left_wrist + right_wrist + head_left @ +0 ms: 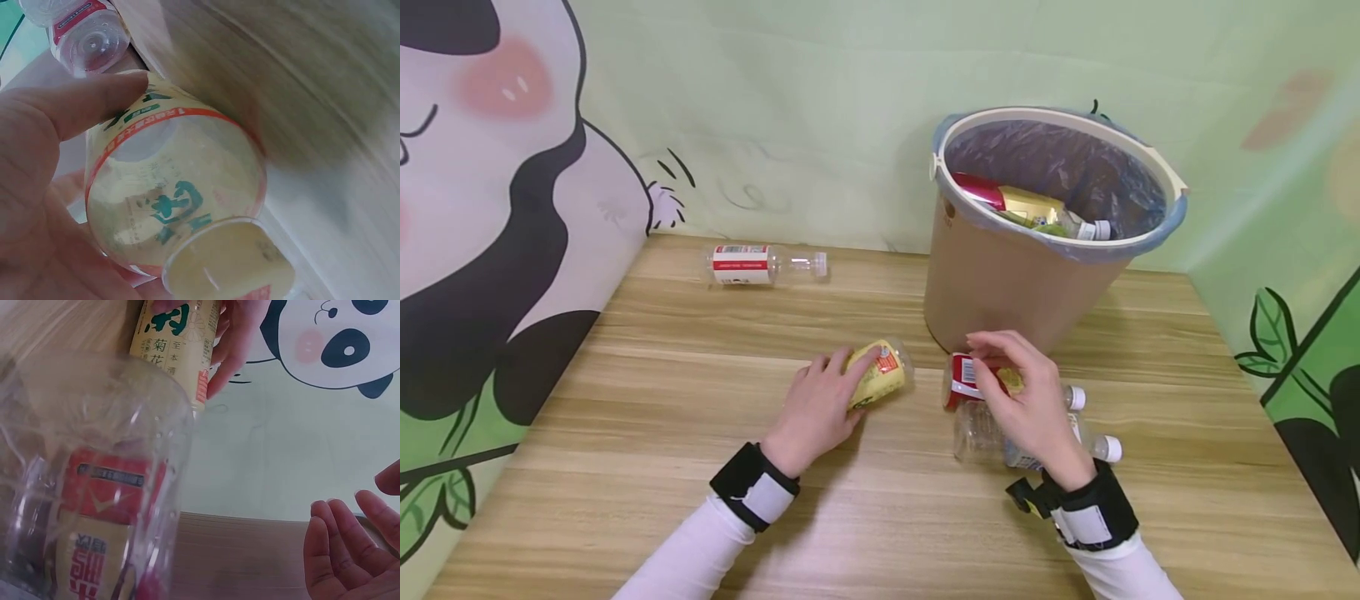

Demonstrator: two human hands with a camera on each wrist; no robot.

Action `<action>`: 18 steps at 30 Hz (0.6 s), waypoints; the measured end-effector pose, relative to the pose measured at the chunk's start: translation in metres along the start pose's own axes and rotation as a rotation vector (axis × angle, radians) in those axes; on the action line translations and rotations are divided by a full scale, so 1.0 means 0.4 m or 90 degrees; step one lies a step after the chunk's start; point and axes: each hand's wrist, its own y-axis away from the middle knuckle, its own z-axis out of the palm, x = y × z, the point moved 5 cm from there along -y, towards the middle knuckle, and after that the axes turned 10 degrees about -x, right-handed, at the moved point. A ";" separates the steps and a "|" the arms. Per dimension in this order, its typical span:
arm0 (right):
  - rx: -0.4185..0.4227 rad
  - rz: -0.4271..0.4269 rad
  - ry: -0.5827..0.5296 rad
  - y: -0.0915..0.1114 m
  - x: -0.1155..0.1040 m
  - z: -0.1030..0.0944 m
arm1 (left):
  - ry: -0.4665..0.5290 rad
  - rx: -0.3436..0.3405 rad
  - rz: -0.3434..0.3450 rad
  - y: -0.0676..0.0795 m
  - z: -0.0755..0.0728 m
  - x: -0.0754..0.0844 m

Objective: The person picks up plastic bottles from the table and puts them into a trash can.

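Observation:
My left hand [820,407] grips a yellow-labelled plastic bottle [877,375] lying on the wooden table, fingers over its top. In the left wrist view, the thumb and fingers wrap the same bottle [181,169], its label printed in green and red. My right hand [1024,398] hovers with relaxed, slightly bent fingers over a red-labelled bottle [958,385], partly hiding it. Beside that one lies a clear bottle [981,433] with a white cap. In the right wrist view, my right hand's fingers [350,550] hold nothing, and a transparent bottle [156,412] fills the left foreground.
A beige bin [992,292] with a bluish liner stands at the back right, with a red-and-yellow bottle [1026,202] inside. Another clear bottle [741,264] with a red-and-white label lies at the back left of the table [647,467]. A printed backdrop surrounds the table.

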 end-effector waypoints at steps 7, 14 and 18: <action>-0.002 0.002 -0.003 -0.004 -0.002 0.009 | 0.108 0.046 0.010 -0.004 -0.015 -0.004; -0.006 0.022 -0.032 -0.015 -0.005 0.028 | 0.324 0.113 0.007 -0.014 -0.043 -0.001; 0.002 0.024 -0.058 -0.033 -0.029 0.036 | 0.439 0.157 0.001 -0.021 -0.058 -0.004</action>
